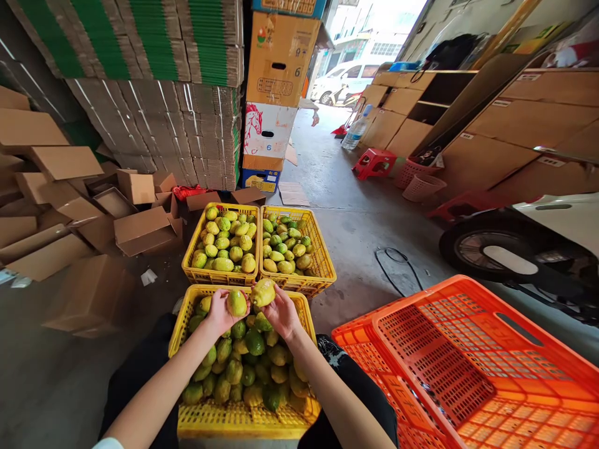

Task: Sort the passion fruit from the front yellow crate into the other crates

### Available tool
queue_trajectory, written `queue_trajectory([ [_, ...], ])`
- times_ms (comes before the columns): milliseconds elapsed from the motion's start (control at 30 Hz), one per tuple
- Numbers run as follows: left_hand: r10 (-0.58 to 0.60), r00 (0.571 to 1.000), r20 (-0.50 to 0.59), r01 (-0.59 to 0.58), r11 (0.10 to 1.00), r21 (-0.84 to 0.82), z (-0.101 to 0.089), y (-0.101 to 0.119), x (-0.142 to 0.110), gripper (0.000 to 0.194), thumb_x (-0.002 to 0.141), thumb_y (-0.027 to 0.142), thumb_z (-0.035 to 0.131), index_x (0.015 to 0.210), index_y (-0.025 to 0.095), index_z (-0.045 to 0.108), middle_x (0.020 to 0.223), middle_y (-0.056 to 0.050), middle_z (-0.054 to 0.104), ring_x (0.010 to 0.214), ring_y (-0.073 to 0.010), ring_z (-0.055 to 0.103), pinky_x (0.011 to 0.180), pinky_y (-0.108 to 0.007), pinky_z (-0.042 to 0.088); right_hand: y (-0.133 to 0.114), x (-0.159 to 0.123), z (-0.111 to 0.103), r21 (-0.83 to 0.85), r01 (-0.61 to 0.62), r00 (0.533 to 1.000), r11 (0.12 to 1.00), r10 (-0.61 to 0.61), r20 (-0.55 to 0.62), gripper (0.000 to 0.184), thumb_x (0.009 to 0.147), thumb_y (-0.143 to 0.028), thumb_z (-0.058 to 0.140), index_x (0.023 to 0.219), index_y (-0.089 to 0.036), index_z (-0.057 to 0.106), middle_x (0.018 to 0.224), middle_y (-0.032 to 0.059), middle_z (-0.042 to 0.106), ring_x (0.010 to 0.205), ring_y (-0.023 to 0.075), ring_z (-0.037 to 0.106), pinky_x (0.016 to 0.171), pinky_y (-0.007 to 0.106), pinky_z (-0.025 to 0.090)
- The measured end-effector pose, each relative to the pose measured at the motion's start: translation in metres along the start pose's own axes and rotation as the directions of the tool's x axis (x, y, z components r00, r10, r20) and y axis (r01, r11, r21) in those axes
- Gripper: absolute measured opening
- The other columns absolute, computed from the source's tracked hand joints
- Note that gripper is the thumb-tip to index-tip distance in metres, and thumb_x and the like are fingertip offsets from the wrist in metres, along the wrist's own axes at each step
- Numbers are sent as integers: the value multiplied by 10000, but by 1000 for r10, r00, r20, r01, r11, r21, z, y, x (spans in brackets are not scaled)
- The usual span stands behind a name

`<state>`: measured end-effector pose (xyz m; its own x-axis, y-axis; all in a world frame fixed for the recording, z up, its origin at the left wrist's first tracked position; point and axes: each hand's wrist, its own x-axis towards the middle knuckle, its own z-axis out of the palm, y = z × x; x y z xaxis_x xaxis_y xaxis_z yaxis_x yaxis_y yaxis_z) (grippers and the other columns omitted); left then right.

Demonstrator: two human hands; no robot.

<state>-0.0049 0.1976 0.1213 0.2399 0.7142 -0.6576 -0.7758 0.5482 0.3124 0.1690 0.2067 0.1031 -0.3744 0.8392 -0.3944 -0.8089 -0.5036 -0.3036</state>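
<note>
Over the nearest yellow crate, my left hand is closed around a yellow-green lemon. Beside it my right hand grips a larger, yellower lemon with a knobbly skin. The two hands are close together, palms turned up. Below them, many green and yellowish lemons fill the near crate. Just beyond stand two more yellow crates: the left one is heaped with mostly yellow lemons, and the right one has greener lemons toward its left side.
A large orange crate stands at my right. Loose cardboard boxes lie at left, before stacks of flattened cartons. A column of boxes rises ahead. A black cable, a vehicle wheel and a red stool are farther right.
</note>
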Motion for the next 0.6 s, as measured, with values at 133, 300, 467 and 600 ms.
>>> queue_trajectory([
  [133,13,999,36,-12,1000,-5,3,2,-1,315,921,208,359,849,85,640,786,-152,714,675,-236,705,599,-341,575,1,-2,0,90,-46,998,995,50,-42,342,884,-434,657,1051,-135,666,814,82,720,707,179,687,650,283,590],
  [300,-4,997,73,1,999,54,3,5,-2,324,982,256,403,902,66,654,869,-168,734,709,-217,725,511,-236,535,-1,-4,-6,118,19,999,993,-13,-48,227,737,-287,701,927,-182,635,882,77,719,805,209,698,718,346,620],
  [467,-104,982,155,71,976,205,-2,2,0,310,980,297,459,855,89,651,688,-80,656,455,-120,584,380,-169,408,7,1,-11,46,-100,993,994,97,73,300,669,-285,715,938,-185,627,827,46,685,706,184,665,654,324,607],
  [600,-127,970,206,71,963,260,-4,-1,1,325,962,334,465,860,97,661,657,-77,628,443,-151,576,368,-208,404,10,1,-11,24,-109,994,994,108,23,275,718,-300,717,951,-180,633,805,48,697,706,195,682,668,325,599],
])
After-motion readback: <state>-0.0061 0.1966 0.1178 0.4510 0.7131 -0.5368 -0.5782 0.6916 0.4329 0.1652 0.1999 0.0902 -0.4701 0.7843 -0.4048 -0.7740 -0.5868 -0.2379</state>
